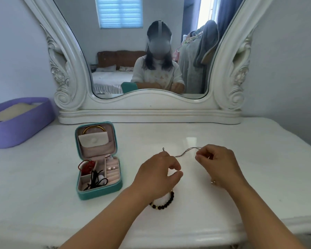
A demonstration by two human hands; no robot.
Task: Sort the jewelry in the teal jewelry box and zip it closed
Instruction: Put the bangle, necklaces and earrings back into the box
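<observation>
Head view: the teal jewelry box (99, 192) lies unzipped on the white surface (205, 133) at about 9 o'clock from the hands, its lid tipped back. A gold bangle (94, 129) sits behind the lid's pocket. A red cord piece (85, 166) fills the upper-left compartment, a black cord (95, 180) spills over the lower one, and small studs (111, 168) sit on the ring rolls.

Both hands are near the middle of the surface with a thin dark cord (184, 152) strung between them. The left hand (160, 177) has its fingers curled, pinching the cord near one end, whose knotted tip pokes up at 12 o'clock. The right hand (217, 164) pinches the other end between thumb and forefinger.

A dark beaded bracelet (164, 203) lies on the surface at 6 o'clock from the left hand, partly hidden under the wrist, not yet sorted.

The step in hand seems to be straightening the cord for stowing. It would go best with light tension kept on it, the length gathered into a loose coil, then laid into a free compartment clear of the black cord, with nothing trailing over the zip edge.
</observation>
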